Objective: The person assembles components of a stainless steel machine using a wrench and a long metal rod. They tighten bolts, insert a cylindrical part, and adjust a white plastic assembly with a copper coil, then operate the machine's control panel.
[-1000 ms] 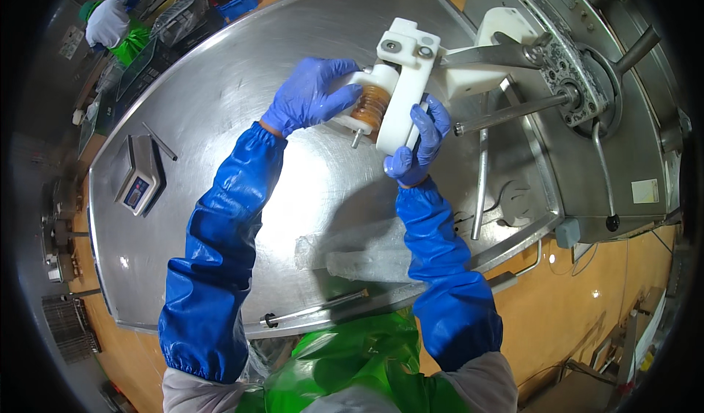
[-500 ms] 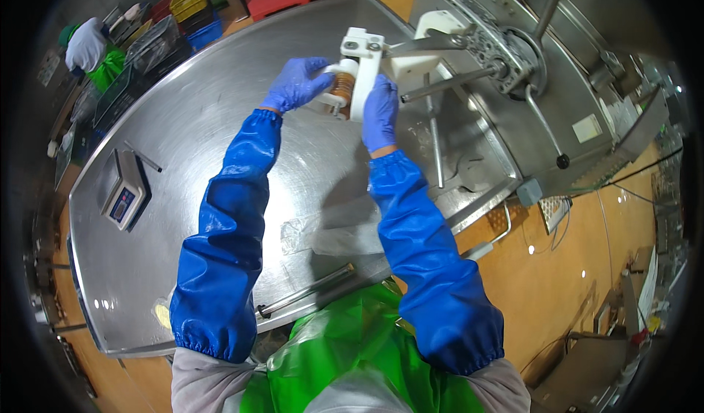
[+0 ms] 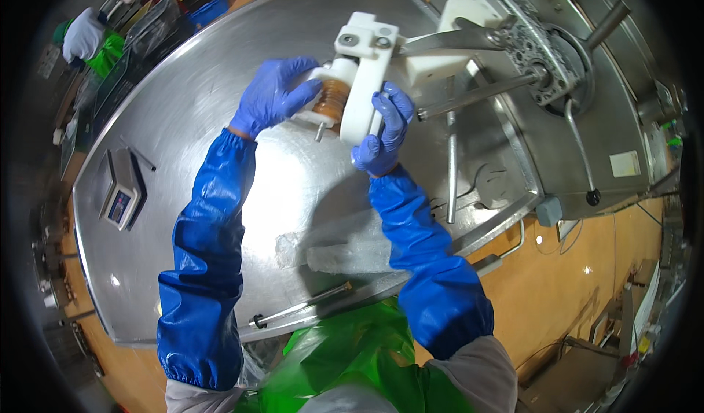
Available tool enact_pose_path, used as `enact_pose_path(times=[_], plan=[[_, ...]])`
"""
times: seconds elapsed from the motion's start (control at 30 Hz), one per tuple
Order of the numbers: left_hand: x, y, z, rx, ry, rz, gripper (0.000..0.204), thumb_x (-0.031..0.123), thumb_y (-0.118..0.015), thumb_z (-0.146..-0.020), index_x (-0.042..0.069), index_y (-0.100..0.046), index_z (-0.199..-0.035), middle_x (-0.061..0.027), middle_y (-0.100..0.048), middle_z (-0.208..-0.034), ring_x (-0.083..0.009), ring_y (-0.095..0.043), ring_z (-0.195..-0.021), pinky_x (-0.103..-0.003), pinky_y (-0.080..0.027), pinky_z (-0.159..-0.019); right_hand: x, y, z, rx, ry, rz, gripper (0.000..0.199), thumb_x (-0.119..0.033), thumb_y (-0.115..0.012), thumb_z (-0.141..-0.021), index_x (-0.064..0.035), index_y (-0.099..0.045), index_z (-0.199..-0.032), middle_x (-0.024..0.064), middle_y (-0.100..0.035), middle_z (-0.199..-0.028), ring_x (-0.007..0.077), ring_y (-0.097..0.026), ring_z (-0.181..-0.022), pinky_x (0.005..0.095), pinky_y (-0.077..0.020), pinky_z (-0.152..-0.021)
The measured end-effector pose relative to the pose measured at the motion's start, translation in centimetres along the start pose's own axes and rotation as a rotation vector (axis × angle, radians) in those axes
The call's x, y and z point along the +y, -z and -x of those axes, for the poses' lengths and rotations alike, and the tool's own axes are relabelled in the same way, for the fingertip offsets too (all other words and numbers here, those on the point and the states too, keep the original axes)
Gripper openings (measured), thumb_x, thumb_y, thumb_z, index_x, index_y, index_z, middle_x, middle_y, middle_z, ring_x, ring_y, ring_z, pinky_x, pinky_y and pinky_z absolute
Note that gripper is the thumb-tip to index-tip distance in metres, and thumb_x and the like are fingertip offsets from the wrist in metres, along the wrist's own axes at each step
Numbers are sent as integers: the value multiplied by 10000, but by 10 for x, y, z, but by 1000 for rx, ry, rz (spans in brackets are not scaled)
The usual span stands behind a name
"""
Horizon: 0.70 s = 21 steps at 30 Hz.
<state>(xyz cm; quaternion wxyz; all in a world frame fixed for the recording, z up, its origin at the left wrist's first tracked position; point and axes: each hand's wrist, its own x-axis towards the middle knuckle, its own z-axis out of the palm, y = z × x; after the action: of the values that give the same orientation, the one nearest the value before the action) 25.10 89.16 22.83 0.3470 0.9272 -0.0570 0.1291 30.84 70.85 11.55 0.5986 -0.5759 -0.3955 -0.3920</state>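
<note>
A white plastic machine fitting [image 3: 364, 94] stands out over the steel table, at the end of a metal arm [image 3: 455, 41]. Mounted in its side is an amber ribbed roller [image 3: 331, 101] with a short metal pin below. My left hand [image 3: 273, 94], in a purple glove, grips the white roller holder [image 3: 343, 68] from the left, thumb against the roller. My right hand [image 3: 385, 128], gloved alike, is curled round the lower right side of the white fitting; what its fingertips press on is partly hidden.
The steel machine head [image 3: 546, 68], with a metal rod [image 3: 480, 94] and crank handle [image 3: 579, 145], stands at right. A digital scale [image 3: 121, 189] sits at the table's left. Near the front lie a metal rod [image 3: 304, 303] and clear plastic sheet [image 3: 348, 257]. Another person [image 3: 92, 39] is at far left.
My right hand has slid lower on the white fitting, and its fingers have curled round it. My left hand stays at the roller holder. The whole view has shifted and the fitting looks larger.
</note>
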Motion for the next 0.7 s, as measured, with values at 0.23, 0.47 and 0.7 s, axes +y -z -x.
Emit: enact_pose_path(times=[0.23,0.47,0.7], plan=[[-4,-4,-3,53,13,-3,483,360,-645,-800,-56,-648,-1046,-257,-660,-981,-385,-651,-911,-391,-502,-810,-8,2,4,1,-215,-45,478,-391,-403,-917,-55,-484,-1248,211,-473,-1244,348,-458,-1133,479,-359,-982],[11,-7,1,55,59,10,514,337,-632,-828,-85,-612,-1121,-255,-658,-1055,-325,-653,-971,-362,-487,-871,-13,4,-39,-120,-893,68,373,-345,-477,-916,-15,-518,-1084,167,-586,-1082,316,-554,-1006,390,-427,-875],[-7,-17,4,173,-1,-80,533,375,-630,-819,-79,-621,-1097,-262,-657,-1014,-365,-655,-945,-374,-503,-839,-35,-11,-42,180,-951,18,267,-235,-475,-961,-6,-584,-1045,100,-606,-884,167,-557,-839,303,-450,-783]])
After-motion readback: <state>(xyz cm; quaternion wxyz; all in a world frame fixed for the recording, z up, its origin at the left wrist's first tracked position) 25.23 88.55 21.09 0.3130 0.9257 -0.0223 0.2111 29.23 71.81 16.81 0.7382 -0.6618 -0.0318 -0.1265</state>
